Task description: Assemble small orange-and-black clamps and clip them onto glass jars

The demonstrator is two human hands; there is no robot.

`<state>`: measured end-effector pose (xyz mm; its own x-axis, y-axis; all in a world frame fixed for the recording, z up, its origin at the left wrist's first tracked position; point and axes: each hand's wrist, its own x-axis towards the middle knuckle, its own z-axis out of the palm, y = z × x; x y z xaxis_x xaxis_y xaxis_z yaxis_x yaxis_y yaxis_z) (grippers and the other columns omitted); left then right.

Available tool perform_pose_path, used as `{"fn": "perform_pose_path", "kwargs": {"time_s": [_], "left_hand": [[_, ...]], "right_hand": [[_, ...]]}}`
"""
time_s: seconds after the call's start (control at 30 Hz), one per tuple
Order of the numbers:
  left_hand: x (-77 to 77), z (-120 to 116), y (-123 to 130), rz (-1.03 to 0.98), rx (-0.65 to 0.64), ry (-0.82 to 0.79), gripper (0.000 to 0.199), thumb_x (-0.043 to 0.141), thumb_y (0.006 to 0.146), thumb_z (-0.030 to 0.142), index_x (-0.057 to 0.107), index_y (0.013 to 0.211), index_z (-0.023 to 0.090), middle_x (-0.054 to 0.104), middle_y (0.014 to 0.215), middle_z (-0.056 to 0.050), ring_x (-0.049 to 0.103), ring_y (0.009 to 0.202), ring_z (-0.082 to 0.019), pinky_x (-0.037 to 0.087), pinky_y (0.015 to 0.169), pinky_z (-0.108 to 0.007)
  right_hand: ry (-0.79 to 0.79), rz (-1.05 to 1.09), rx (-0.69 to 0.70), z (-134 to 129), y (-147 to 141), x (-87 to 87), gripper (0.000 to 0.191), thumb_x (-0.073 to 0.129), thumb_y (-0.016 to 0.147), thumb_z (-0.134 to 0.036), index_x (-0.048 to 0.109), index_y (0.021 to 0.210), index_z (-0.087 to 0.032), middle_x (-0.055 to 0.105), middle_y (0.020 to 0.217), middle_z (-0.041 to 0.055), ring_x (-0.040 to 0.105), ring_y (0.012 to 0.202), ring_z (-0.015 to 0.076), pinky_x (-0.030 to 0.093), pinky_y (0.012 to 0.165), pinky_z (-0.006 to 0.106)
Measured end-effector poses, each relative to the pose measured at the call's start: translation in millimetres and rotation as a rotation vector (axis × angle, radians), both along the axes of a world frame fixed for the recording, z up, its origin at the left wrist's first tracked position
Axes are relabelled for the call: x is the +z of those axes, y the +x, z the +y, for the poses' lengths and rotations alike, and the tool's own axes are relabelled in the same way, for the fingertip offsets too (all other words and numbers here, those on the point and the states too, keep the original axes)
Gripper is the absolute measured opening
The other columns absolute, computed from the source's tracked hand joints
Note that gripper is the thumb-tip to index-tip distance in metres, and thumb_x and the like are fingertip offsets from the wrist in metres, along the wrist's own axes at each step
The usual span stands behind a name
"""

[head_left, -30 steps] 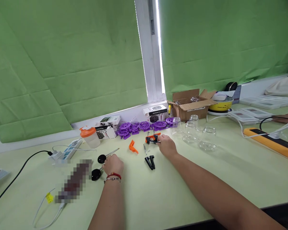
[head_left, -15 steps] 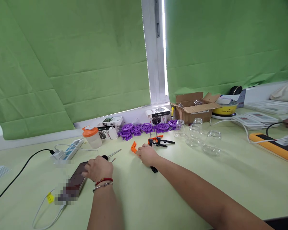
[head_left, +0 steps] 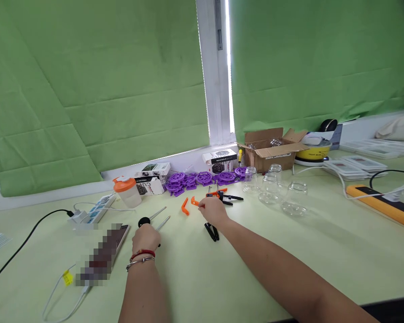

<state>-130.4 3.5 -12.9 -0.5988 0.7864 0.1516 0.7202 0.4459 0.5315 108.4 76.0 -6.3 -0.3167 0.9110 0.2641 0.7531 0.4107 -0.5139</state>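
Observation:
My left hand point(head_left: 146, 237) is closed around a screwdriver whose metal shaft point(head_left: 163, 223) points away to the right. Just above it lies a second screwdriver with a black handle point(head_left: 143, 221). The fingers of my right hand point(head_left: 214, 211) pinch one end of an angled orange plastic piece point(head_left: 195, 202). A similar orange piece point(head_left: 185, 207) rests on the table to its left. Behind the right hand are black-and-orange clamps point(head_left: 222, 196), partly covered. Several black handle-like pieces point(head_left: 212, 232) lie below that hand.
A phone point(head_left: 104, 253) on a cable lies left of my left hand, near a shaker bottle point(head_left: 127, 192) and power strip point(head_left: 101, 209). Purple plastic parts point(head_left: 204, 178) line the back. Glass jars point(head_left: 295, 199), a cardboard box point(head_left: 272, 154) and an orange-black bar point(head_left: 384, 204) stand right.
My left hand has moved down and right, away from the phone, uncovering the black handle. My right hand has shifted slightly right, with one orange piece now in its fingers and the other lying apart.

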Motion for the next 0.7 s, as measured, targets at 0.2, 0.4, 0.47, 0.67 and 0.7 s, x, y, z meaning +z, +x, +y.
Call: {"fn": "perform_pose_path", "kwargs": {"time_s": [0.2, 0.4, 0.47, 0.67, 0.7], "left_hand": [[14.4, -5, 8, 0.022, -0.001, -0.152, 0.015, 0.063, 0.046, 0.019, 0.049, 0.051, 0.022, 0.062, 0.057, -0.012, 0.062, 0.067, -0.033, 0.045, 0.059, -0.041], [35.6, -11, 47, -0.179, -0.351, -0.010, 0.011, 0.059, 0.058, 0.027, 0.052, 0.062, 0.020, 0.059, 0.057, -0.003, 0.059, 0.058, -0.021, 0.041, 0.050, -0.028], [37.9, -11, 64, -0.350, -0.469, 0.069, 0.016, 0.061, 0.061, 0.030, 0.052, 0.070, 0.020, 0.055, 0.055, 0.001, 0.058, 0.056, -0.018, 0.039, 0.046, -0.024], [28.2, -6, 97, -0.510, -0.545, 0.153, 0.023, 0.063, 0.065, 0.035, 0.049, 0.075, 0.020, 0.046, 0.052, 0.007, 0.048, 0.045, -0.011, 0.034, 0.041, -0.019], [27.0, -5, 99, -0.506, -0.550, 0.157, 0.023, 0.064, 0.065, 0.034, 0.049, 0.075, 0.019, 0.046, 0.052, 0.007, 0.048, 0.045, -0.010, 0.034, 0.041, -0.019]], "right_hand": [[-0.367, 0.810, -0.069, -7, 22, 10.1, 0.018, 0.063, 0.073, -0.022, 0.061, 0.090, -0.015, 0.067, 0.078, 0.0029, 0.057, 0.059, 0.0099, 0.042, 0.051, 0.020], [-0.678, 1.132, -0.016, -21, 54, 10.1, 0.008, 0.061, 0.077, -0.021, 0.061, 0.076, -0.013, 0.065, 0.070, 0.0048, 0.046, 0.048, 0.0060, 0.031, 0.041, 0.018], [-0.708, 1.156, -0.013, -22, 59, 5.1, 0.010, 0.060, 0.078, -0.023, 0.061, 0.076, -0.013, 0.066, 0.071, 0.0058, 0.046, 0.048, 0.0060, 0.031, 0.041, 0.018], [-0.740, 1.175, 0.035, -24, 58, -2.0, 0.013, 0.062, 0.078, -0.025, 0.060, 0.077, -0.013, 0.068, 0.073, 0.0069, 0.047, 0.048, 0.0060, 0.030, 0.040, 0.017], [-0.738, 1.173, 0.046, -24, 58, -1.8, 0.013, 0.062, 0.078, -0.025, 0.060, 0.077, -0.013, 0.068, 0.073, 0.0065, 0.047, 0.048, 0.0060, 0.030, 0.040, 0.017]]}}
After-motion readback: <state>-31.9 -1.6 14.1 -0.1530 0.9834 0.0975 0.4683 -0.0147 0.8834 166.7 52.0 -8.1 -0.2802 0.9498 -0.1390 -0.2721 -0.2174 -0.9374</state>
